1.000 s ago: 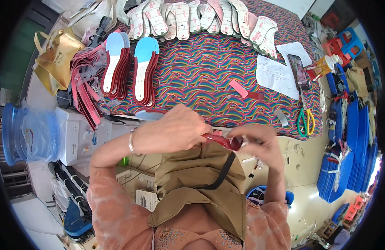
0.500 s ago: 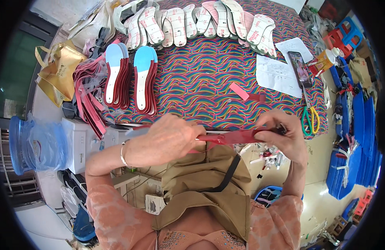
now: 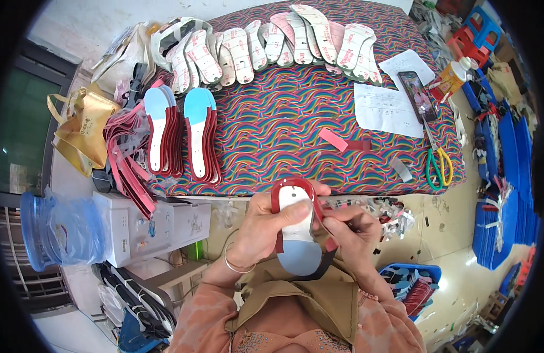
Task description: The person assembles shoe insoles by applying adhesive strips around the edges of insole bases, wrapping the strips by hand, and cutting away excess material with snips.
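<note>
Over my lap, my left hand (image 3: 261,222) is closed around an insole (image 3: 300,256), its thumb pressing on the white face. The insole's end toward me is blue-grey and rounded. A glossy dark red strip (image 3: 316,205) runs around its far end and down both sides. My right hand (image 3: 355,229) pinches the strip at the insole's right side, near a loose end. On the table, two stacks of similar insoles with red edging, a left stack (image 3: 156,141) and a right stack (image 3: 196,144), stand to the left.
White and pink insoles (image 3: 238,56) line the table's back. Papers (image 3: 385,110), a phone (image 3: 418,97), scissors (image 3: 438,162) and a bottle (image 3: 451,81) lie or stand at right. Pink-red strips (image 3: 130,167) hang over the left edge. A blue basket (image 3: 435,276) sits on the floor.
The red strip was stretched between my hands; now it wraps an insole held in my left hand. Both hands have come closer together and toward me. A pale translucent piece now lies near the scissors.
</note>
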### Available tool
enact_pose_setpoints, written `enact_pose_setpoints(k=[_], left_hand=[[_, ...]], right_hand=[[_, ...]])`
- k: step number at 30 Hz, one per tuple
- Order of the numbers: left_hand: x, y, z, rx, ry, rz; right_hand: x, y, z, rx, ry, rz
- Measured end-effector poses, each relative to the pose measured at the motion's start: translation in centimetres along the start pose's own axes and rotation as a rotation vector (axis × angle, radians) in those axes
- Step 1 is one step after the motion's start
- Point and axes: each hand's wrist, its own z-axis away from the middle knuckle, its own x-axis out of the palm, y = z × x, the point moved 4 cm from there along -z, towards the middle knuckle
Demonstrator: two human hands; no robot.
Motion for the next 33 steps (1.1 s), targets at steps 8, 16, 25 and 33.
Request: enact_pose_setpoints(k=[8,16,25,33], left_hand=[[0.8,-0.4,-1.1,-0.018,-0.005,0.148],[1.2,-0.7,-1.2,0.112,0.015,0.121],[0.6,-2.8,-2.5,-0.027,-0.104,0.383],[0.4,-2.2,-3.0,0.112,-0.046,0.464]], right_hand=[[0.9,0.4,-2.0,0.011,-0.136,-0.076],[0.1,-1.3,-1.8,-0.065,-0.096,-0.106],[0.1,-0.2,-2.9,0.045,-0.143,0.004],[-0.9,-2.5,-4.2,0.039,-0.244,0.146]])
